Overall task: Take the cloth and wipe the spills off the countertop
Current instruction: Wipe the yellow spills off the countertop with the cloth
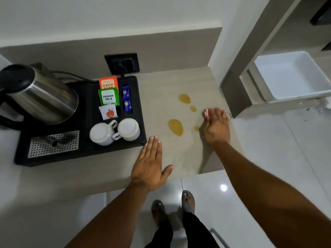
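Note:
Several amber spills lie on the beige countertop: one puddle toward the back, a larger one nearer me, and small drops between them. My left hand rests flat, palm down, fingers together and thumb out, just in front of the tray's corner. My right hand lies palm down at the counter's right edge, touching the small drop beside the larger puddle. A pink-white patch shows at its fingertips; I cannot tell what it is. No cloth is plainly in view.
A black tray to the left holds a steel kettle, two upturned white cups, tea sachets and a drip grille. A wall socket sits behind. A white bin stands on a shelf at right. Glossy floor below.

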The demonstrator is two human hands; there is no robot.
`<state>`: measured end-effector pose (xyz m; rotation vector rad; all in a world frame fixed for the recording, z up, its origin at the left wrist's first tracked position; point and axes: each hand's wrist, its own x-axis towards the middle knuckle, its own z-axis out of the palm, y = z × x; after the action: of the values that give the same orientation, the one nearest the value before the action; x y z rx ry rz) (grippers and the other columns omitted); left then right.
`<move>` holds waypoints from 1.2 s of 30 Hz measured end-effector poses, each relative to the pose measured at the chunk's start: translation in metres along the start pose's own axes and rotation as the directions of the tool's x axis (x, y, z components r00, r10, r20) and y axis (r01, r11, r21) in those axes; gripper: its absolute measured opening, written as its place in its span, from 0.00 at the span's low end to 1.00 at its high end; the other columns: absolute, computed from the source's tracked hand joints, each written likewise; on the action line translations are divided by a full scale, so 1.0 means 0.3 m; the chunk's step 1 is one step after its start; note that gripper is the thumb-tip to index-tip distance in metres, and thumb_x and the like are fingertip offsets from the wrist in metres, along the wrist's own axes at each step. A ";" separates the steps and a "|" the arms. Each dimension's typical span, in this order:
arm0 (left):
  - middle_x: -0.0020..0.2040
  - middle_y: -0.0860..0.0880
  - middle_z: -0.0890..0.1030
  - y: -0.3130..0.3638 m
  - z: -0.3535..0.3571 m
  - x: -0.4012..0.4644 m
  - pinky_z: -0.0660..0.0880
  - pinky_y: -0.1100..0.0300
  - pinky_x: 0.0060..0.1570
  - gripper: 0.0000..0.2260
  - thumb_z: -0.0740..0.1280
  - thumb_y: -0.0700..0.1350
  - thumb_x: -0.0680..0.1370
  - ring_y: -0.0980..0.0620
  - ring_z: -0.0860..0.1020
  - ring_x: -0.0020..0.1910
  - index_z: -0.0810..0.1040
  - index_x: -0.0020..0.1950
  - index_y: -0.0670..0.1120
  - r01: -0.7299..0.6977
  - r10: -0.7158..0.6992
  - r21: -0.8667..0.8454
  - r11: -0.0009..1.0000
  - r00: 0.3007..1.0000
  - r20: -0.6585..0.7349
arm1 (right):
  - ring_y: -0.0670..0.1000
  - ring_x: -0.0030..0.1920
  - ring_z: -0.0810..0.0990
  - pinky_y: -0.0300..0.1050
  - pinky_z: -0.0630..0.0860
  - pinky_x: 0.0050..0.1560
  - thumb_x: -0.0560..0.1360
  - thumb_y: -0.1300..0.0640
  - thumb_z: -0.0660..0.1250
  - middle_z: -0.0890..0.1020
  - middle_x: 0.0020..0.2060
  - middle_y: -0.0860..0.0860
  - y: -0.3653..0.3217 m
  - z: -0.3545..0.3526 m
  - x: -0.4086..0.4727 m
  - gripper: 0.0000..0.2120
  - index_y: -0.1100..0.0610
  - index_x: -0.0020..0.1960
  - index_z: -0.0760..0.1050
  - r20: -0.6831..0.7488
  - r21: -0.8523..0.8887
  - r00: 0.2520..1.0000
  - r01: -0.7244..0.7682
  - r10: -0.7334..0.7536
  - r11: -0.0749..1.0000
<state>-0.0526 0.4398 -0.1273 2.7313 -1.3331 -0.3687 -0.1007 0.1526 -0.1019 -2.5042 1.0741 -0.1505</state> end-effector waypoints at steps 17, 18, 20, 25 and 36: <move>0.84 0.36 0.54 -0.004 -0.003 0.004 0.54 0.43 0.81 0.43 0.58 0.67 0.80 0.40 0.48 0.84 0.53 0.82 0.36 -0.012 0.009 -0.053 0.999 0.998 -0.061 | 0.65 0.69 0.67 0.58 0.57 0.74 0.73 0.61 0.56 0.75 0.64 0.61 -0.098 -0.033 0.431 0.19 0.58 0.62 0.72 0.038 -0.053 0.992 0.119 -0.117 0.991; 0.84 0.36 0.55 -0.005 -0.003 0.006 0.55 0.43 0.81 0.43 0.58 0.67 0.80 0.40 0.49 0.84 0.54 0.82 0.36 -0.015 0.011 -0.056 0.998 0.998 -0.069 | 0.65 0.70 0.66 0.58 0.58 0.75 0.74 0.60 0.55 0.74 0.65 0.61 -0.145 -0.016 0.463 0.20 0.58 0.64 0.72 0.045 -0.049 0.991 0.130 -0.127 0.990; 0.84 0.36 0.55 -0.007 0.000 0.008 0.55 0.43 0.81 0.43 0.57 0.68 0.80 0.40 0.49 0.84 0.53 0.82 0.37 -0.017 0.012 -0.057 0.998 0.997 -0.072 | 0.66 0.72 0.65 0.59 0.58 0.75 0.74 0.60 0.55 0.73 0.68 0.61 -0.217 0.013 0.456 0.21 0.57 0.66 0.72 0.090 -0.023 0.972 0.219 -0.216 0.976; 0.84 0.38 0.52 -0.010 0.008 0.011 0.53 0.44 0.82 0.45 0.54 0.71 0.80 0.43 0.46 0.84 0.50 0.83 0.38 0.012 -0.016 -0.064 0.998 0.998 -0.069 | 0.61 0.78 0.57 0.55 0.49 0.79 0.74 0.60 0.56 0.67 0.76 0.55 -0.113 0.005 0.326 0.28 0.52 0.75 0.65 0.189 -0.013 0.911 0.376 -0.367 0.927; 0.84 0.38 0.53 -0.007 0.002 0.005 0.50 0.47 0.82 0.43 0.57 0.67 0.80 0.43 0.46 0.84 0.51 0.83 0.38 -0.004 -0.005 -0.090 0.996 0.996 -0.094 | 0.64 0.76 0.61 0.55 0.52 0.78 0.80 0.55 0.55 0.69 0.74 0.59 -0.388 0.086 0.536 0.22 0.56 0.73 0.68 0.229 0.000 0.850 0.486 -0.473 0.874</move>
<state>-0.0502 0.4400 -0.1284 2.6406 -1.2608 -0.2880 0.0959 0.1183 -0.0874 -2.7151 0.3490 0.0235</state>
